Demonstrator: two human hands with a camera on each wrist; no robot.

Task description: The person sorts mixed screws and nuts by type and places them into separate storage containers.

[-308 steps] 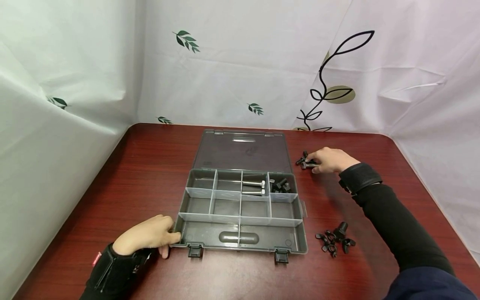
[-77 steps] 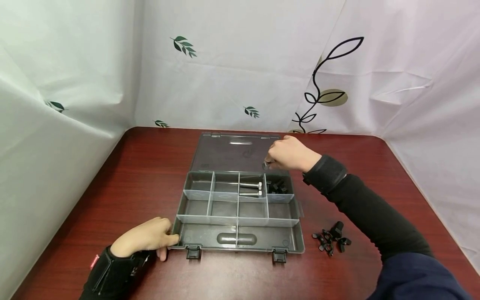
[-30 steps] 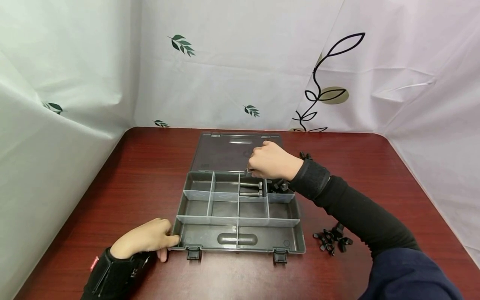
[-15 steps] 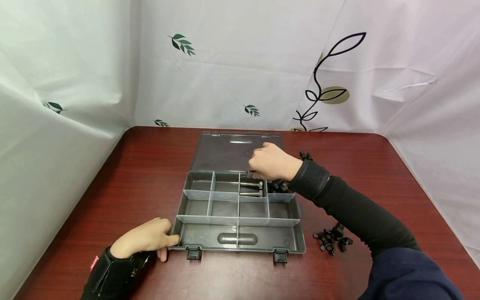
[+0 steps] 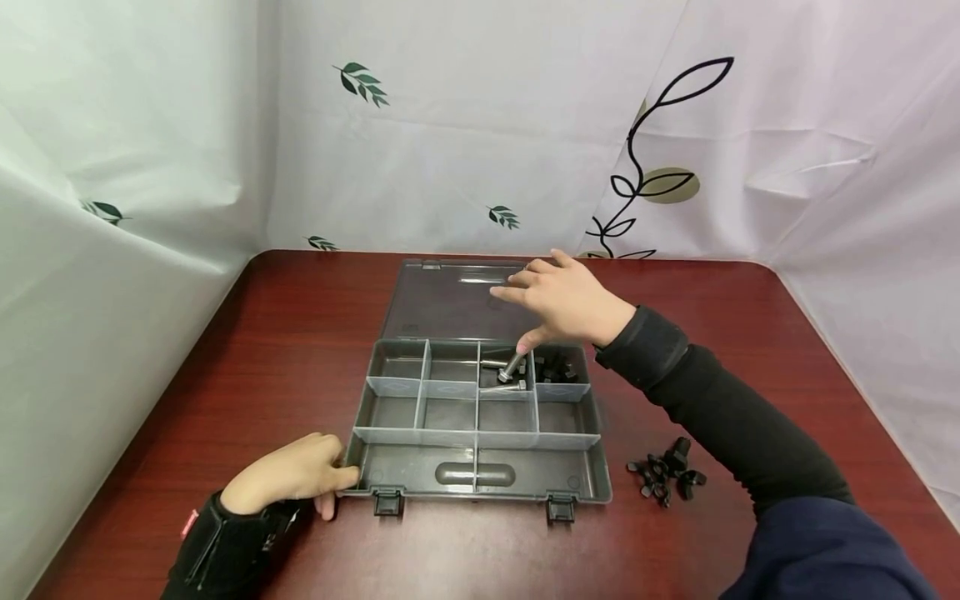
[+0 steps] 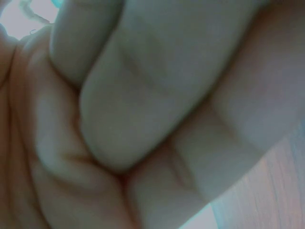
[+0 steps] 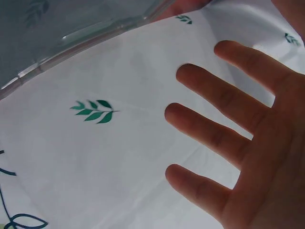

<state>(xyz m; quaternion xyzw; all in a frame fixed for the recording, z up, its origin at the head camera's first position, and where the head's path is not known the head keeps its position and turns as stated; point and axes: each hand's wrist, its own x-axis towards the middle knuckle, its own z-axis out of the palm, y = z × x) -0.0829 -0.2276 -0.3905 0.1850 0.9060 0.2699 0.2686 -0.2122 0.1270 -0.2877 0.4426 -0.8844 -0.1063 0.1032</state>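
A grey plastic compartment box (image 5: 480,442) lies open on the table, its clear grey lid (image 5: 450,300) folded back. My left hand (image 5: 296,475) holds the box's front left corner; curled fingers (image 6: 143,86) fill the left wrist view. Over the back of the box is my right hand (image 5: 566,300), fingers spread straight, also in the right wrist view. Just under its thumb a silver bolt (image 5: 512,367) stands tilted in the third back compartment, above other silver bolts (image 5: 513,386). Black bolts (image 5: 555,368) fill the back right compartment.
Black wing nuts and a larger black piece (image 5: 667,471) lie in a small pile on the table (image 5: 300,333), right of the box. Two black latches (image 5: 387,502) stick out at the box's front. White patterned cloth (image 5: 435,150) hangs around the table.
My right hand was gripping a bolt above the box. It has spread its fingers, let the bolt go into the third back compartment, and shifted slightly up and right. The left hand stayed put.
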